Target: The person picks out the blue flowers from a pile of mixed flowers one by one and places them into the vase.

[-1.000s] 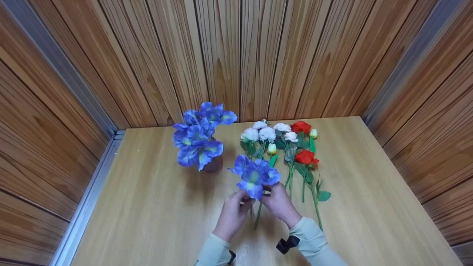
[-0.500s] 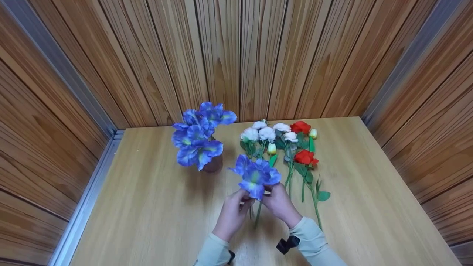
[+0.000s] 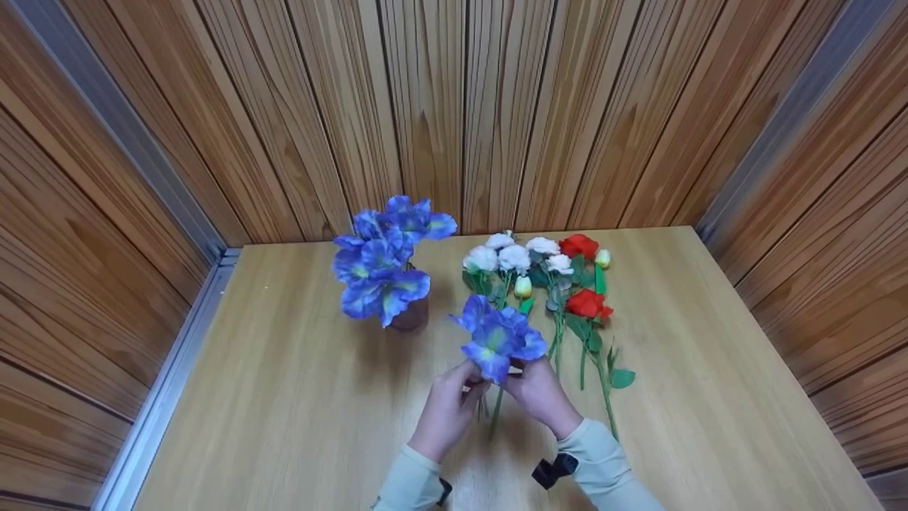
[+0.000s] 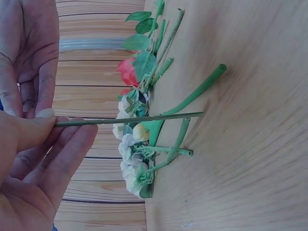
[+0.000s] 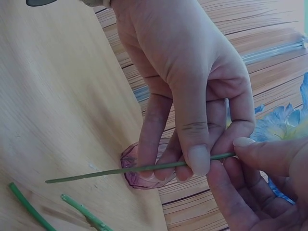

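Both hands hold an artificial blue flower [image 3: 500,342] above the table, its bloom facing up in the head view. My left hand [image 3: 450,408] pinches the thin green stem [image 4: 122,120] between thumb and fingers below the bloom. Close beside it, my right hand [image 3: 543,397] pinches the same stem higher up, as the right wrist view shows with its thumb [image 5: 250,144]. The stem's lower end hangs free. To the left, more blue flowers [image 3: 383,259] stand in a purplish glass vase [image 3: 410,317], mostly hidden under the blooms.
Right of the vase, several white flowers [image 3: 513,258], two red roses [image 3: 587,303] and two pale yellow tulips [image 3: 523,287] lie on the table [image 3: 284,411]. Their green stems point towards the person. Wood-panelled walls [image 3: 425,106] stand at the back and sides.
The held blue flower's bloom has tilted slightly to the right. Both hands stay nearly in place, and the flowers in the vase and on the table have not moved.
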